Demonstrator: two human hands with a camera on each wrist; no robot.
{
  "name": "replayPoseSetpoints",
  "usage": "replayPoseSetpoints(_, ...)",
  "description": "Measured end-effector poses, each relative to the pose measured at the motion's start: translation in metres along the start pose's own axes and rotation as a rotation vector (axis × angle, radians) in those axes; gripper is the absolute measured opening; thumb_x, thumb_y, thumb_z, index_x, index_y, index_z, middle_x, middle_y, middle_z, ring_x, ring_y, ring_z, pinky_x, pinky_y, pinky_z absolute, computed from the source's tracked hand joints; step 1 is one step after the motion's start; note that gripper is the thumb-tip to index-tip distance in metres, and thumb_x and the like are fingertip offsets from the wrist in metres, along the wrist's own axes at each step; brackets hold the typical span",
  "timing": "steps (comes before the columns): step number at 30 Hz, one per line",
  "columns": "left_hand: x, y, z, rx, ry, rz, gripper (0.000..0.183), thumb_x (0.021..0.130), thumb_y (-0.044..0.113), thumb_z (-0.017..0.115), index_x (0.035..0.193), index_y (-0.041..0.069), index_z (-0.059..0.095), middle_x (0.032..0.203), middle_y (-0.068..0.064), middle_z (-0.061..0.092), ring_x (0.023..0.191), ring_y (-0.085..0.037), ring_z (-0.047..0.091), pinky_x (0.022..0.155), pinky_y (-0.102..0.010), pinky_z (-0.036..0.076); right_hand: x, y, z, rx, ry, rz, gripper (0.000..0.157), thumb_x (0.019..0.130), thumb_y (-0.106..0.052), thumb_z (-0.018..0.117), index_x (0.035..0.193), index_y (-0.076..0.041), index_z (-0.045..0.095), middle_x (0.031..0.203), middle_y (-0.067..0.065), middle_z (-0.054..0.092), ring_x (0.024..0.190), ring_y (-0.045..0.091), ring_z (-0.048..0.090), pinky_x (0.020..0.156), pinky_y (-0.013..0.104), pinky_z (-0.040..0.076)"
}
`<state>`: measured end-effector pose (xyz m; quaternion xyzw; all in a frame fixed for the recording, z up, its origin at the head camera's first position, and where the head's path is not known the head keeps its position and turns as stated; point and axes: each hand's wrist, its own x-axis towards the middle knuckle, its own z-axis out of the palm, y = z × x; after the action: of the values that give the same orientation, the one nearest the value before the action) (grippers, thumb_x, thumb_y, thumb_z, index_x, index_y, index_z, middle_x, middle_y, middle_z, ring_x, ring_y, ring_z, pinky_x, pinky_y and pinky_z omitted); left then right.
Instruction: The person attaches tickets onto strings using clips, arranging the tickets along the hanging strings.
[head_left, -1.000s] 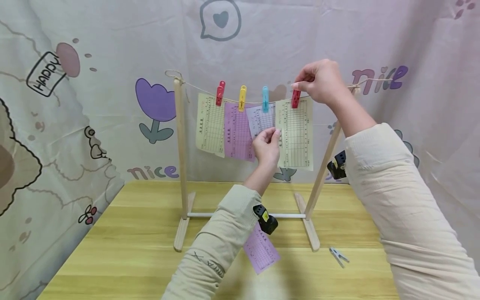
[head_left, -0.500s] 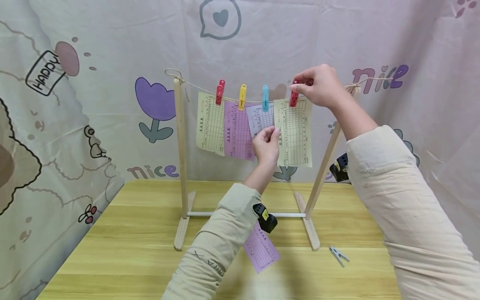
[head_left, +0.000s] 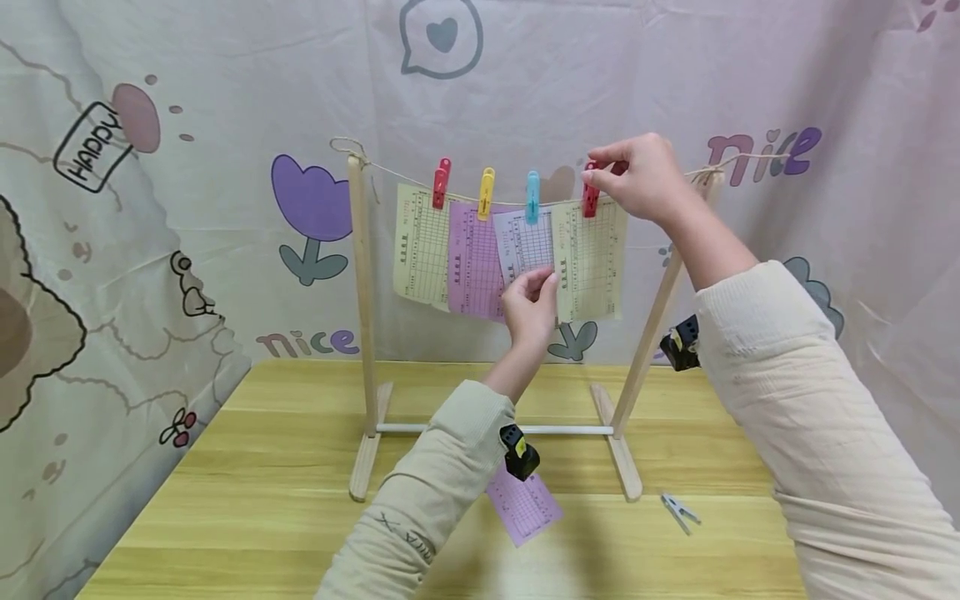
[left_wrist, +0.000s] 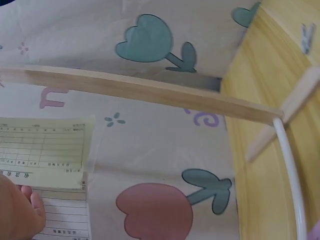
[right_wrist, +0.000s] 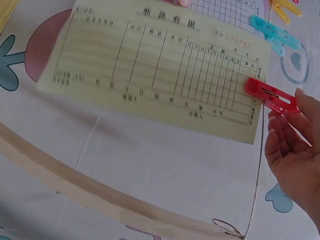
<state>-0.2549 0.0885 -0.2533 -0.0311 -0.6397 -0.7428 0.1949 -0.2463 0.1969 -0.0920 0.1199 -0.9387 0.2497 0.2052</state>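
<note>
My right hand pinches the upper end of a red clothespin, which sits on the top edge of a pale yellow receipt at the string. With thumb and fingers together, my left hand holds that receipt's left edge, overlapping the white receipt beside it. Farther left hang a purple receipt and another yellow receipt. Their clips are a blue clothespin, a yellow clothespin and a second red clothespin.
A string spans two wooden posts, joined low down by a white rod. On the wooden table lie a loose purple receipt and a grey clothespin. Behind stands a printed cloth.
My left hand has moved slightly down, showing more of the white receipt. The right yellow receipt's lower end has swung back and up. My right hand has lowered a little, still at the red clothespin.
</note>
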Motion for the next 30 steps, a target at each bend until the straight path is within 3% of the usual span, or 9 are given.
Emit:
replayPoseSetpoints(5,-0.006,-0.008,-0.005,0.031,-0.025,-0.021,0.016,0.086,0.010,0.064,0.100,0.001,0.068,0.095,-0.012,0.070,0.076,-0.009,0.058,0.066,-0.015,0.048,-0.002,0.001,0.005,0.001,0.028,0.000,0.041,0.092,-0.024,0.056,0.128,-0.005,0.055,0.113,0.018,0.063,0.089,0.019,0.053,0.057,0.015,0.037)
replayPoseSetpoints(14,-0.013,-0.020,-0.012,0.074,-0.086,0.039,0.014,0.086,0.009,0.064,0.097,0.000,0.069,0.093,-0.013,0.070,0.076,-0.009,0.060,0.065,-0.016,0.051,-0.005,0.003,0.005,0.043,0.115,-0.012,0.045,0.090,-0.029,0.060,0.129,-0.007,0.054,0.118,0.016,0.060,0.092,0.018,0.052,0.059,0.015,0.038)
replayPoseSetpoints(17,-0.016,-0.024,-0.016,0.097,-0.112,0.074,0.014,0.086,0.009,0.065,0.096,0.000,0.068,0.092,-0.013,0.070,0.074,-0.009,0.060,0.065,-0.015,0.050,-0.009,0.007,0.004,0.088,0.187,-0.016,0.043,0.089,-0.028,0.060,0.128,-0.008,0.056,0.118,0.017,0.060,0.088,0.009,0.051,0.062,0.012,0.038)
replayPoseSetpoints(23,-0.020,-0.035,-0.025,0.134,-0.145,0.115,0.013,0.087,0.010,0.063,0.095,0.000,0.067,0.088,-0.014,0.068,0.070,-0.007,0.056,0.062,-0.014,0.048,-0.023,0.021,0.004,0.180,0.432,-0.073,0.031,0.088,-0.020,0.061,0.114,-0.004,0.065,0.103,0.016,0.064,0.074,-0.010,0.047,0.069,0.008,0.041)
replayPoseSetpoints(30,-0.024,-0.044,-0.039,0.213,-0.207,0.167,0.014,0.087,0.013,0.063,0.092,0.002,0.068,0.087,-0.012,0.069,0.073,-0.011,0.057,0.064,-0.015,0.047,-0.052,0.035,0.009,0.234,0.593,-0.143,0.022,0.086,-0.013,0.062,0.103,0.000,0.069,0.085,-0.014,0.058,0.073,-0.009,0.049,0.069,0.007,0.041)
